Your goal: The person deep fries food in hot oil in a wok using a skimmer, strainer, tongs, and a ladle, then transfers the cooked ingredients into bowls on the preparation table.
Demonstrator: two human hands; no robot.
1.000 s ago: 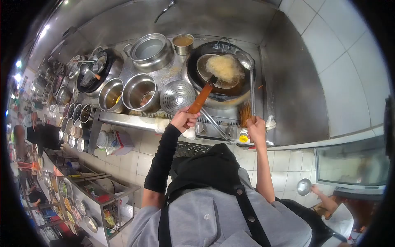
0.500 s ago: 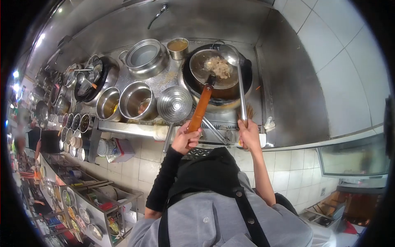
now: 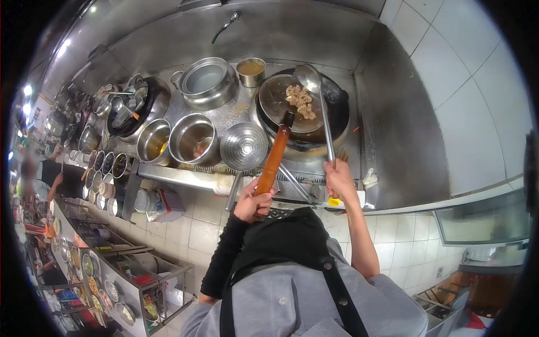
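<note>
My left hand (image 3: pixel 251 202) is closed round the wooden handle of a wok (image 3: pixel 272 106). The wok sits over the burner on the right, and small browned pieces of meat (image 3: pixel 302 102) lie in a loose heap in its right half. In my right hand (image 3: pixel 340 181) is the long handle of a metal ladle (image 3: pixel 327 126), fingers wrapped round it. The ladle's bowl is over the wok's far right rim, just beyond the meat; whether it touches the rim, I cannot tell. A perforated strainer (image 3: pixel 243 147) rests on the stove's edge just left of the wok handle.
Two steel pots (image 3: pixel 193 137) stand left of the strainer. Behind them are a large pot (image 3: pixel 209 84) and a small container of brownish liquid (image 3: pixel 251 71). Another burner with ladles (image 3: pixel 135 106) is farther left. A steel wall (image 3: pixel 393 112) bounds the right side. Another person's arm (image 3: pixel 55 188) shows far left.
The view has shifted slightly. The wok has come a little toward me, and the meat is gathered closer together. The ladle's bowl has moved slightly left relative to the stove. Both hands keep their holds.
</note>
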